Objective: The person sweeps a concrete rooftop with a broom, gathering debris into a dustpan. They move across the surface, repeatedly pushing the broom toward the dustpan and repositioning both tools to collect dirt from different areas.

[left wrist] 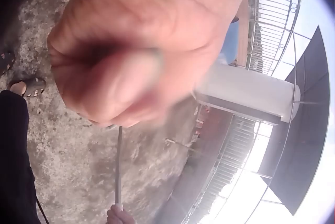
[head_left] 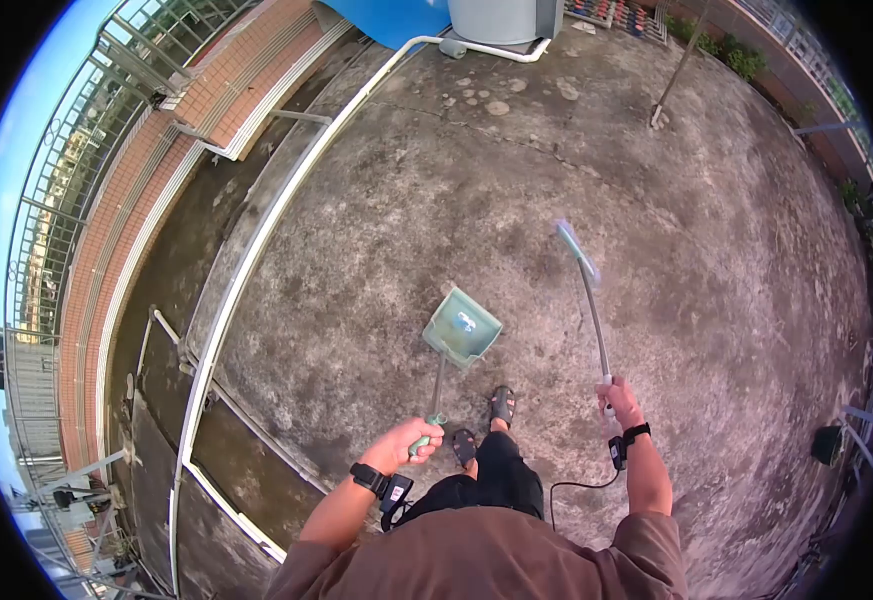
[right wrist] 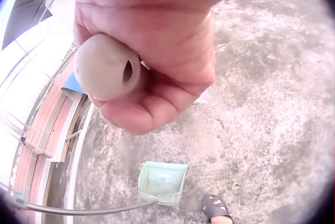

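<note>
Dustpan point(head_left: 450, 337): pale green, squarish, blue-and-white patch inside, gray stick, green grip; pan open side away from person, at concrete floor point(head_left: 386, 250), contact unclear. Broom point(head_left: 593, 310): right of dustpan, well apart, slim gray stick tilted, whitish grip end, pale bluish head farthest out.

- From my end I can see a white pipe point(head_left: 296, 180) that curves up the left side of the head view and bends beside the pale cylinder point(head_left: 494, 22).
- I have a blue rounded thing point(head_left: 391, 18) next to that cylinder, cut off by the top edge.
- On my left, a brick wall point(head_left: 108, 235) curves beside a metal railing point(head_left: 36, 235).
- Top right, I make out a thin pole point(head_left: 681, 70) and green plants point(head_left: 744, 62).
- My left wrist view shows a large grey panel point(left wrist: 306, 114).
</note>
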The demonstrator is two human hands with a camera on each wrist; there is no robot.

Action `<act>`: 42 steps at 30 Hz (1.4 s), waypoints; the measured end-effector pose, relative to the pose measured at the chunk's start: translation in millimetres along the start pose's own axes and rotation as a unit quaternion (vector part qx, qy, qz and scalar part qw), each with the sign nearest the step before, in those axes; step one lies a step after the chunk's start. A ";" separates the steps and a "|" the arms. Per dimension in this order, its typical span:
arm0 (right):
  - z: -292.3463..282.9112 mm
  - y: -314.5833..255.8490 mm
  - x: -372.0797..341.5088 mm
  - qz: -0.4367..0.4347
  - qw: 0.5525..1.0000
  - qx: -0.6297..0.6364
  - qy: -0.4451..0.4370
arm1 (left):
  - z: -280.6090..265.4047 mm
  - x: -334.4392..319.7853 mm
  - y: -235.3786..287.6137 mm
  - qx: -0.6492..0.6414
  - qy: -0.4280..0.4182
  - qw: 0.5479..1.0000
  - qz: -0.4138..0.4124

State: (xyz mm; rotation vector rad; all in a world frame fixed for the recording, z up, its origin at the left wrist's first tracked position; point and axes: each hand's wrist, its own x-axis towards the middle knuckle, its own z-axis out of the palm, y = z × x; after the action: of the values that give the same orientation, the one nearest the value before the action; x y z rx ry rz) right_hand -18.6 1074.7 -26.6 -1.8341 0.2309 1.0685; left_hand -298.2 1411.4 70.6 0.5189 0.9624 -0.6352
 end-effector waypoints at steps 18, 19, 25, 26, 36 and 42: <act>166.7 83.0 76.9 -0.125 0.936 -0.326 -0.048 | -113.1 -17.5 116.6 0.022 0.002 0.996 -0.086; 204.4 86.9 59.5 0.088 0.985 -0.148 -0.003 | -128.2 -8.0 126.3 0.033 -0.019 0.994 -0.103; 327.1 81.0 -86.9 0.179 0.934 -0.252 -0.178 | -169.0 14.7 152.8 -0.018 -0.092 0.986 -0.141; 323.9 55.2 -109.3 0.165 0.953 -0.171 -0.189 | -166.4 17.1 154.0 -0.007 -0.078 0.989 -0.126; 295.4 -70.6 -121.5 0.172 0.984 -0.004 -0.044 | -179.5 -11.9 160.0 -0.017 -0.104 0.993 -0.059; 264.6 -114.5 -5.1 0.049 0.998 -0.035 0.014 | -194.0 -35.5 194.0 -0.057 -0.080 0.993 -0.058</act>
State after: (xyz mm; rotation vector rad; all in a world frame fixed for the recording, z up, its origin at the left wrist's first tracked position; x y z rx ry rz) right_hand -107.4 1346.5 11.0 -1.9177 0.3074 1.1311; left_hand -290.7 1685.4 32.9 0.3079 0.8745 -0.7106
